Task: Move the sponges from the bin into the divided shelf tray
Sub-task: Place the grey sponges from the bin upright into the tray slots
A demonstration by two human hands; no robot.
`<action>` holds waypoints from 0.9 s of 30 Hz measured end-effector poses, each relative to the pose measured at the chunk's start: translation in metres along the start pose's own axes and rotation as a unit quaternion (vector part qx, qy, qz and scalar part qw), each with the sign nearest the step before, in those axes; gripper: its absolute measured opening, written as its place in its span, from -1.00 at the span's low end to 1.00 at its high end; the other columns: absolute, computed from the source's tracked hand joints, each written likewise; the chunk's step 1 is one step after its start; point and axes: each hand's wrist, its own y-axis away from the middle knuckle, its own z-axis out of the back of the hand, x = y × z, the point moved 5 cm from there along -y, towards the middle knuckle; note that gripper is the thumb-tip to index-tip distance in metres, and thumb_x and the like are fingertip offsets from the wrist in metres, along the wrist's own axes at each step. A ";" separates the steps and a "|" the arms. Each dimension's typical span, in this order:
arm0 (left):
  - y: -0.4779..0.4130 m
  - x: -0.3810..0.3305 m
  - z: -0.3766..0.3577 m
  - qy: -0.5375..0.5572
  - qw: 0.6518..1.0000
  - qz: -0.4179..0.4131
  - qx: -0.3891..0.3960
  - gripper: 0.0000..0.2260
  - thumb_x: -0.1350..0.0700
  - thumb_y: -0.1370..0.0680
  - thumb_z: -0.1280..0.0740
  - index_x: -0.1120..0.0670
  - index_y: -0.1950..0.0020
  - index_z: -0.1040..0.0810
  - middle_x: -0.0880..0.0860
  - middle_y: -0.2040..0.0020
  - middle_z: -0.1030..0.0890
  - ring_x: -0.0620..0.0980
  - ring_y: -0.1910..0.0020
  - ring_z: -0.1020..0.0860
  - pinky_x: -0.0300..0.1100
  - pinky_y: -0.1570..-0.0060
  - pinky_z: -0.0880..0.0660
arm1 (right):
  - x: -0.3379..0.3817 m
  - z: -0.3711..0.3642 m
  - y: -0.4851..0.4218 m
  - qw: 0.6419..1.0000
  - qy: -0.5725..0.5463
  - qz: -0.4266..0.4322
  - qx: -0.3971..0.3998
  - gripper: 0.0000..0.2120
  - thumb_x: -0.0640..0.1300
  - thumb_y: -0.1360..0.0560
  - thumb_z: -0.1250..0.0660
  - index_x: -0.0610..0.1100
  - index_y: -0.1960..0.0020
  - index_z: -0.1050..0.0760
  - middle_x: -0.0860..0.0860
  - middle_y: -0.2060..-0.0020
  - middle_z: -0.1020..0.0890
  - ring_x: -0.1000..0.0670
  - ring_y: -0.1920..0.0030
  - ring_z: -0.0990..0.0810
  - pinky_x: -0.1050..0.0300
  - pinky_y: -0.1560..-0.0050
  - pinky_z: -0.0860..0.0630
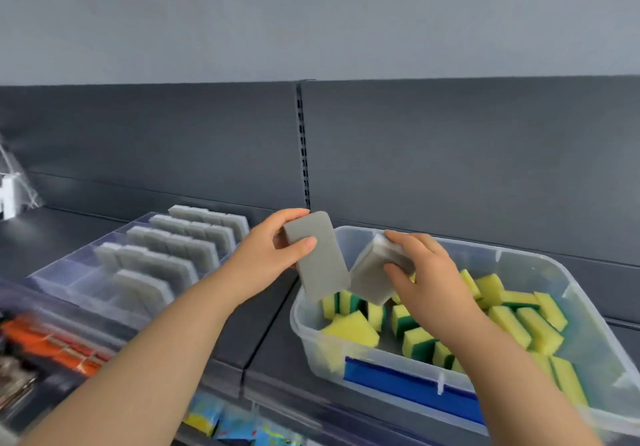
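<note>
Left hand gripping grey sponge, right hand gripping sponges over bin

Grey sponges fill the clear tray; yellow-and-green sponges sit in the translucent bin.

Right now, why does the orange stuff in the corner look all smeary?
In the head view, the orange packs at the frame's lower left edge are blurred; the grey sponge in the left hand and the sponge stack in the right hand look sharp near the middle; light is soft, without hard shadows.
</note>
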 end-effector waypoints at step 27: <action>0.056 0.145 0.419 -0.212 0.960 0.071 -0.170 -0.47 0.05 -0.36 -0.49 -0.34 -0.12 -0.27 -0.22 -0.01 -0.54 -0.25 0.03 -0.53 -0.23 0.06 -0.48 | 0.278 -0.321 -0.142 0.985 -0.158 0.062 -0.018 -0.70 -0.18 -0.48 -0.30 0.10 -0.16 -0.43 0.23 0.03 -0.47 0.29 0.05 -0.42 0.58 0.09 -0.28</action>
